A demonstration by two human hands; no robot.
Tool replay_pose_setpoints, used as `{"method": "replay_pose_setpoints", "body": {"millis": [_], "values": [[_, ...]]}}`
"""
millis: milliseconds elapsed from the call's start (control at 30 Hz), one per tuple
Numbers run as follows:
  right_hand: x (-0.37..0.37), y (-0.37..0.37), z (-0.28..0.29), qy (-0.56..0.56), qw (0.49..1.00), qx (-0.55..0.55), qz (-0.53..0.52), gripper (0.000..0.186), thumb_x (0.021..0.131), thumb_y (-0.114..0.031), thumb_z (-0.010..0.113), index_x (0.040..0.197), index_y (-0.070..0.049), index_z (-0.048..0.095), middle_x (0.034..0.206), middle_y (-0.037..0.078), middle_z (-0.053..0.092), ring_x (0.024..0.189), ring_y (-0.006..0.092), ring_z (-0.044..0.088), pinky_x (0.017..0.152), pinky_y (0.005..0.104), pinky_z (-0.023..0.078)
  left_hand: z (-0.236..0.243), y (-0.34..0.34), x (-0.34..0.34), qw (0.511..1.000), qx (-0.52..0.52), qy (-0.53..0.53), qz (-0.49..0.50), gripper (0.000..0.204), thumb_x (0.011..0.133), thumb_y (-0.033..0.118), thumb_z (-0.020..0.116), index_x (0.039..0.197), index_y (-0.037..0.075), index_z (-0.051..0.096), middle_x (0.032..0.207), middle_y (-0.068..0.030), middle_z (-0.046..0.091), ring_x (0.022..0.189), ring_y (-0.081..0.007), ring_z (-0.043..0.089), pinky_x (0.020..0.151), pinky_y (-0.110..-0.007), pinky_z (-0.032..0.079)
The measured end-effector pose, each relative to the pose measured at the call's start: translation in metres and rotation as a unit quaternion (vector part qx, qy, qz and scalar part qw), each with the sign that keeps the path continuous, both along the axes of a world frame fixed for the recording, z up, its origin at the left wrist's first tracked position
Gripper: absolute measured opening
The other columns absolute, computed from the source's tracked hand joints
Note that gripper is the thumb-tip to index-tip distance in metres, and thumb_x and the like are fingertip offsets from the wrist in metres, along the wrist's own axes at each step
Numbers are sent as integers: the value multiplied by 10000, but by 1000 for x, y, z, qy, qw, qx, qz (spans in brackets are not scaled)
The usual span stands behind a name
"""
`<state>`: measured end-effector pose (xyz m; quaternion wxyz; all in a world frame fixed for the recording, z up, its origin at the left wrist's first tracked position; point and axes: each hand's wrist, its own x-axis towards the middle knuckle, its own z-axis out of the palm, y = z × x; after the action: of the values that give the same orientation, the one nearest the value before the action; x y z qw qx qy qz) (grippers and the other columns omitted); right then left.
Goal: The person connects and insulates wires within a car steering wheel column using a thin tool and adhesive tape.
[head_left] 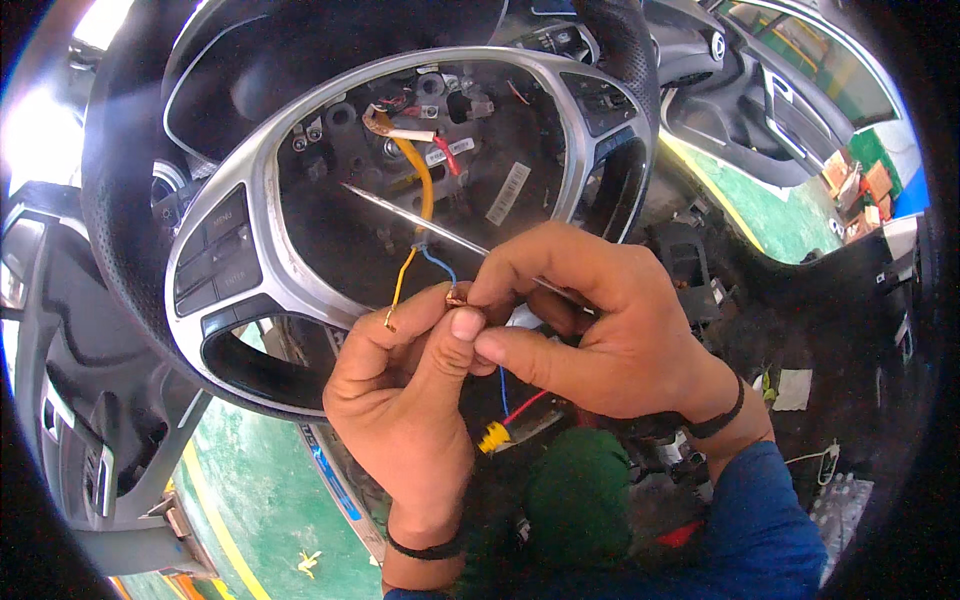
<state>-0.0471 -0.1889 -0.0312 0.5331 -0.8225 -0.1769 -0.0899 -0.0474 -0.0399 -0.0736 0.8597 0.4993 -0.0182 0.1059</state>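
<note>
In front of the steering wheel's open hub, a yellow-orange sheathed cable [424,190] hangs down and splits into a yellow wire [403,277] and a blue wire [437,262]. Both wires end in bare copper. My left hand [405,400] and my right hand [610,325] meet at the blue wire's stripped end, thumbs and fingertips pinching it together. A long, thin, pointed metal tool [415,217] also sits in my right hand, its tip toward the upper left; its other end is hidden. The yellow wire's bare end hangs beside my left index finger.
The steering wheel [270,240] surrounds the work, with button panels on its spokes. Below my hands, a yellow connector [494,436] lies near a red wire [527,405] and another blue wire. Open car doors [765,130] stand on both sides; cardboard boxes [875,180] are at the right.
</note>
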Motion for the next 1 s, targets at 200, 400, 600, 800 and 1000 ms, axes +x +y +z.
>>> {"method": "replay_pose_setpoints", "body": {"millis": [200,400,600,800,1000], "values": [[1,-2,3,-53,998,-26,-38,147,870,-108,722,998,-50,678,861,92,700,721,193,691,609,302,526,0,0,1,1000,14,-10,-22,132,921,0,720,1035,-51,676,980,-132,743,698,-103,635,650,-217,532],[6,4,-8,-81,996,14,-32,131,868,-105,698,975,-34,674,852,132,686,765,278,711,666,354,550,0,2,0,999,-1,-11,-33,131,929,7,716,1040,-48,672,957,-114,739,692,-99,628,643,-214,524],[1,8,0,-100,992,-56,-53,123,860,-115,694,942,-28,665,826,145,671,747,306,698,669,369,549,1,1,-1,999,-11,-16,-31,117,939,-9,698,1045,-50,671,956,-119,741,702,-99,638,650,-213,533],[1,9,-1,-122,987,-75,-69,106,843,-96,699,913,-29,655,797,140,660,723,299,693,643,368,546,2,2,-2,999,-15,-16,-42,118,937,-19,696,1048,-51,673,950,-117,741,712,-99,647,655,-217,543],[1,8,-3,-141,982,-92,-79,112,823,-79,711,908,-35,653,800,132,661,715,296,694,628,366,546,2,2,-1,999,4,-14,-38,119,937,-24,694,1050,-52,672,930,-112,737,720,-97,652,657,-219,549]]}}
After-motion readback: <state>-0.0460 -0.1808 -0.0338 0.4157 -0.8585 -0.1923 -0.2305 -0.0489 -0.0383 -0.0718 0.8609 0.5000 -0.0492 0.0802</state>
